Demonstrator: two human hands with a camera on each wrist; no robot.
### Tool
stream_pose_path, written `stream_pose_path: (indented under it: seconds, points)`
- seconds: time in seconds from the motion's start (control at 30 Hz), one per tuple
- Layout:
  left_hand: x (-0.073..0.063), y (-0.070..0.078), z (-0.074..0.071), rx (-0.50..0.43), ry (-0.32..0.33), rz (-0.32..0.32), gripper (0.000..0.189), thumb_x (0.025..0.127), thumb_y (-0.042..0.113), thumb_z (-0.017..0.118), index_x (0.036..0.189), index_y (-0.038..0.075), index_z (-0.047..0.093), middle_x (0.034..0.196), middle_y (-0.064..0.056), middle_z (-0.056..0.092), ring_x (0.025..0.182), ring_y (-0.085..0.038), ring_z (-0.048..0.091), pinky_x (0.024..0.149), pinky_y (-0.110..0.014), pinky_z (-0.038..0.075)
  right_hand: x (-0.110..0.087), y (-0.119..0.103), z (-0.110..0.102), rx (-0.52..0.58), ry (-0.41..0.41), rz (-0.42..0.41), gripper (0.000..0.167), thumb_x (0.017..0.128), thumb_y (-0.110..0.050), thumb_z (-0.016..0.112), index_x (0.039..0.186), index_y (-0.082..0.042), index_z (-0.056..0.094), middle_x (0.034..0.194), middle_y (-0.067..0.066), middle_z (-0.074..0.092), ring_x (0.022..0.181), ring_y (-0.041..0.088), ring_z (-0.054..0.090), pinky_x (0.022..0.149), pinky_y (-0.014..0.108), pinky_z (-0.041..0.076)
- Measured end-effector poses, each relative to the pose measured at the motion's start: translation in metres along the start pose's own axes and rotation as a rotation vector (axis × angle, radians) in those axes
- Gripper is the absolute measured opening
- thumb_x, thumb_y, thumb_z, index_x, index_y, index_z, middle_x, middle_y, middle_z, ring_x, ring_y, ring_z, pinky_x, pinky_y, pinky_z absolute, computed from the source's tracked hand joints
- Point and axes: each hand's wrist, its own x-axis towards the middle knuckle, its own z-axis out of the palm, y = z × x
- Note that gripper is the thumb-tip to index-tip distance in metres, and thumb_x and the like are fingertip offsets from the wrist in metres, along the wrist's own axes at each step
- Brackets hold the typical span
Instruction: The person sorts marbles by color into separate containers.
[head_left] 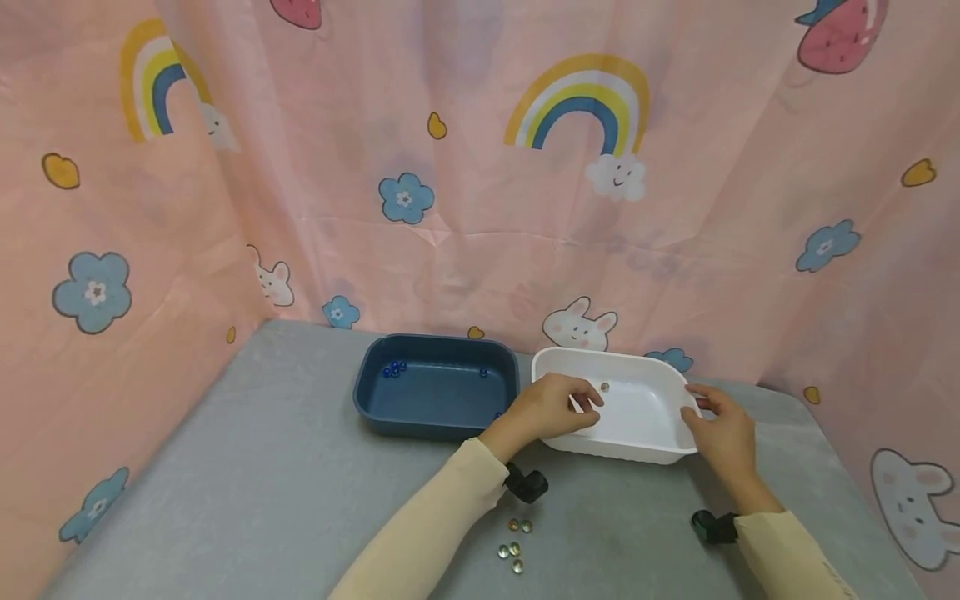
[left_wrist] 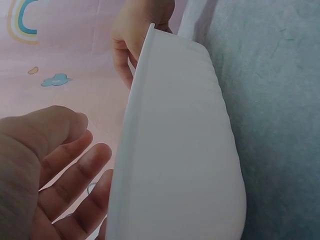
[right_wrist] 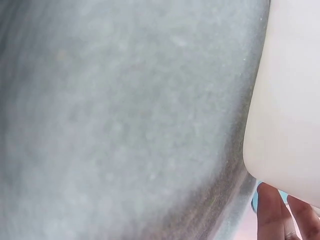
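Note:
A white tray [head_left: 645, 410] stands on the table, with one clear marble [head_left: 604, 387] on its floor. My left hand [head_left: 558, 406] hovers over the tray's left part, fingers loosely bent and nothing between them. In the left wrist view, the thumb and fingers [left_wrist: 95, 160] are apart, beside the tray's side wall [left_wrist: 175, 140]. At the tray's right end my right hand [head_left: 723, 435] grips the rim, thumb toward the front and fingers toward the back corner. The right wrist view shows those fingertips [right_wrist: 270, 205] against the tray's end wall.
Left of the white tray stands a dark blue tray [head_left: 435, 396] with several blue marbles [head_left: 394, 369] in it. Several clear marbles [head_left: 514, 548] lie on the grey table [head_left: 285, 483] near the front, right of my left forearm. A pink patterned curtain [head_left: 480, 267] hangs behind.

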Motion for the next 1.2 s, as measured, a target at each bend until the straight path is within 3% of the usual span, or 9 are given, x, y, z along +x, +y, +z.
stream_pose_path:
  seconds: [0.23,0.57,0.97,1.2]
  points:
    - [-0.010,0.000,-0.004,0.023,-0.002,0.030,0.016,0.089,0.024,0.066,0.104,0.023,0.073,0.085,0.014,0.067,0.071,0.005,0.055,0.060,-0.012,0.044,-0.001,-0.001,0.003,-0.019,0.010,0.009,0.039,0.088,-0.012,0.061,0.126,-0.003,0.061,0.109,0.029,0.066,0.085,0.035,0.062,0.052,0.022,0.041]
    - [-0.027,0.003,-0.011,0.021,0.028,0.117,0.015,0.090,0.022,0.065,0.103,0.021,0.072,0.085,0.013,0.067,0.077,0.005,0.056,0.064,-0.010,0.044,-0.002,-0.003,0.005,-0.028,-0.006,0.034,0.040,0.088,-0.013,0.059,0.127,-0.003,0.060,0.111,0.029,0.064,0.085,0.035,0.060,0.053,0.023,0.041]
    - [-0.050,0.008,-0.017,0.117,0.014,0.097,0.015,0.088,0.027,0.066,0.102,0.026,0.072,0.084,0.018,0.067,0.071,0.011,0.054,0.062,-0.009,0.042,-0.002,-0.002,0.004,-0.025,-0.027,0.046,0.041,0.090,-0.012,0.059,0.129,-0.002,0.058,0.115,0.030,0.063,0.086,0.036,0.061,0.053,0.023,0.043]
    - [-0.063,0.005,-0.021,0.125,-0.012,0.093,0.016,0.087,0.029,0.067,0.101,0.025,0.072,0.082,0.019,0.067,0.069,0.012,0.055,0.061,-0.010,0.042,-0.001,-0.003,0.002,-0.026,-0.015,0.035,0.040,0.089,-0.011,0.060,0.128,-0.002,0.059,0.113,0.032,0.063,0.089,0.039,0.061,0.054,0.024,0.042]
